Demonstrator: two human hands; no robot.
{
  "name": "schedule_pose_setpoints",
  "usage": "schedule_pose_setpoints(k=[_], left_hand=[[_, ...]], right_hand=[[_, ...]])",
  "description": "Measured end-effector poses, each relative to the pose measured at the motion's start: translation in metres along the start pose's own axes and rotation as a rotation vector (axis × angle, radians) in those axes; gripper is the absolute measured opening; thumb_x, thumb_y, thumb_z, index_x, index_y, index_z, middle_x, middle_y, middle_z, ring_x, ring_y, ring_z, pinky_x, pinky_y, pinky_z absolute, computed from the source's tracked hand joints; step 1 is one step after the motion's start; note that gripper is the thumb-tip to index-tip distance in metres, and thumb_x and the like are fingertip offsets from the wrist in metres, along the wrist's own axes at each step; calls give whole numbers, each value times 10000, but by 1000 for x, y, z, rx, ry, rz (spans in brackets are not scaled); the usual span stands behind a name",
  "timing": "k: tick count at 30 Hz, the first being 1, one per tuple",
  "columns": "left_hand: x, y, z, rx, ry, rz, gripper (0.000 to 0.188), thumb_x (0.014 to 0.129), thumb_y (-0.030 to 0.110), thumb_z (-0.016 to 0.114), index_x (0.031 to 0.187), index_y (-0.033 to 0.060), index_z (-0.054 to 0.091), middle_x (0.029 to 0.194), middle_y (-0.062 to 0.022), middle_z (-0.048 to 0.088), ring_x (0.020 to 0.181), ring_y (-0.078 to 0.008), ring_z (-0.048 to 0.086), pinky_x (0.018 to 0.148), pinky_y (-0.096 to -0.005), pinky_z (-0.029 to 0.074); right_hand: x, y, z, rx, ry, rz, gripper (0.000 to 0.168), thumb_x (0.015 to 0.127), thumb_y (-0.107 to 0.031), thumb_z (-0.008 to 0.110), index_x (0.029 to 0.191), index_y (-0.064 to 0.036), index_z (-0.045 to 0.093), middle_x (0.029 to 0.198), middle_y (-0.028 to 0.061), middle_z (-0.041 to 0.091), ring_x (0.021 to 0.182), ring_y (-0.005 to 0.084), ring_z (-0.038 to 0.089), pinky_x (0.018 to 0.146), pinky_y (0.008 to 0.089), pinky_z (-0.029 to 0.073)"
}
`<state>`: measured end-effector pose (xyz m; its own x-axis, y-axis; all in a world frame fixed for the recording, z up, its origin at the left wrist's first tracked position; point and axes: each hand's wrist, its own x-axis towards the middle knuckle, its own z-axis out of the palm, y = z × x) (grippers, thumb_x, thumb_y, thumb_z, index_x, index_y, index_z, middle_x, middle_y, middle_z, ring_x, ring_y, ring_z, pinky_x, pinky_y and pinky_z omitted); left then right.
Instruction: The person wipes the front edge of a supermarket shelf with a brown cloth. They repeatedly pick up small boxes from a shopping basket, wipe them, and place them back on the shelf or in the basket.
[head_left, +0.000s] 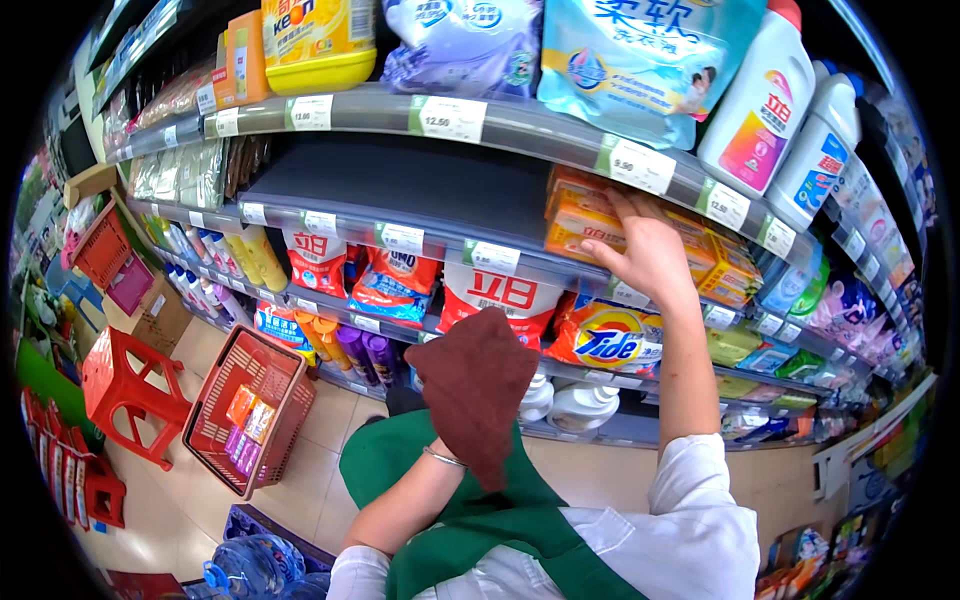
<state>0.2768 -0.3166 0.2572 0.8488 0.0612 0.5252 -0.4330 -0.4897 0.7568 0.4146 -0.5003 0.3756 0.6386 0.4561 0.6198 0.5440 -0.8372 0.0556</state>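
Observation:
My right hand (646, 244) reaches onto a middle shelf and rests on orange soap boxes (581, 225). Its thumb lies across their front, while the fingertips are partly hidden among the boxes. More yellow-orange packs (724, 262) sit right of the wrist. A dark red-brown cloth (480, 382) drapes over my left hand (448, 451), held in front of the green apron (390, 457). The cloth hides most of that hand's fingers. Left of the boxes is a bare dark stretch of shelf (405, 176).
Overhanging the boxes is the upper shelf's edge (517, 133), bearing detergent pouches (637, 67) and white bottles (765, 105). Lower down stand washing-powder bags (619, 334). A red shopping basket (296, 420) with packets, a red stool (124, 375) and water bottles (259, 562) are on the left.

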Motion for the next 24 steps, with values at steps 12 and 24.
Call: schedule_pose_setpoints(k=[12, 24], left_hand=[[-12, -2, -4, 1093, -172, 76, 180, 859, 226, 538, 981, 109, 599, 957, -60, 551, 964, -239, 546, 840, -376, 427], [-66, -25, -31, -644, 415, -227, 378, 975, 224, 460, 1315, 75, 390, 1200, -78, 488, 1119, -182, 491, 987, -317, 393]], right_hand=[[18, 19, 0, 85, -328, 69, 772, 607, -358, 781, 1232, 6, 511, 1247, 232, 499, 1178, 388, 454, 1018, 413, 357], [-82, -162, 54, 1747, -257, 201, 774, 741, -149, 773, 1373, 17, 359, 1270, 127, 519, 1164, 206, 507, 964, 332, 419]])
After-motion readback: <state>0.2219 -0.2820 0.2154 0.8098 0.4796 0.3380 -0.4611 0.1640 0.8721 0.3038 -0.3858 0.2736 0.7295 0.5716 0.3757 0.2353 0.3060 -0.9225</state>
